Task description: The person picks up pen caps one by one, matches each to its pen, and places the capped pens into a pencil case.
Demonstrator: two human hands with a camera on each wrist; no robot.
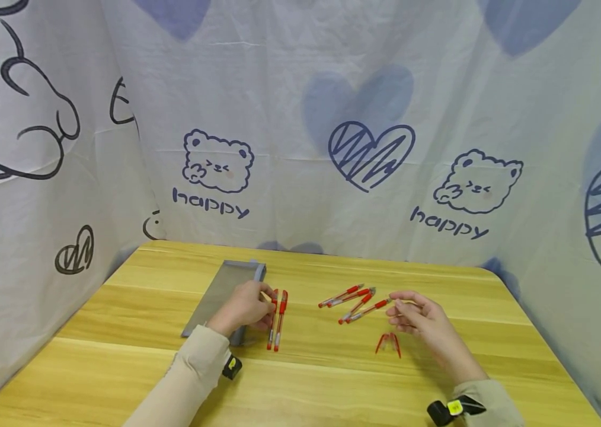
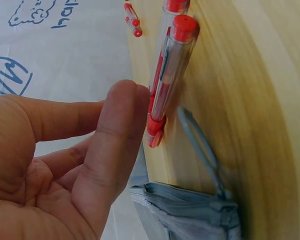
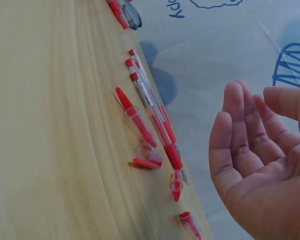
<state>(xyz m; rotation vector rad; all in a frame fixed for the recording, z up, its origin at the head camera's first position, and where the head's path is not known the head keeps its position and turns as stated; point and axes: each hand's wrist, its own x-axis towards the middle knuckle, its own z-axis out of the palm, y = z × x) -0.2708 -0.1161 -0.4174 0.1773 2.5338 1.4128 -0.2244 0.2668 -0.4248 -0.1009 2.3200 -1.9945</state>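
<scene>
- From where I stand, a grey zip pouch [image 1: 220,293] lies flat on the wooden worktop [image 1: 332,379], towards the person's left; I can't make out what is inside.
- A pull loop sticks out from the pouch's zipped edge, pointing up beside the pens in the left wrist view.
- The left hand [image 1: 247,305] reaches over the pouch's edge, its grip slack, right beside two capped red pens [image 1: 280,323] lying side by side; whether the fingertips touch them I can't tell.
- Four uncapped red pens [image 1: 368,311] lie in a loose cluster near the right hand [image 1: 418,320].
- That hand's grip is released, fingers softly bent above the worktop.
- Loose red-and-clear caps [image 1: 396,345] lie just nearer the person.
</scene>
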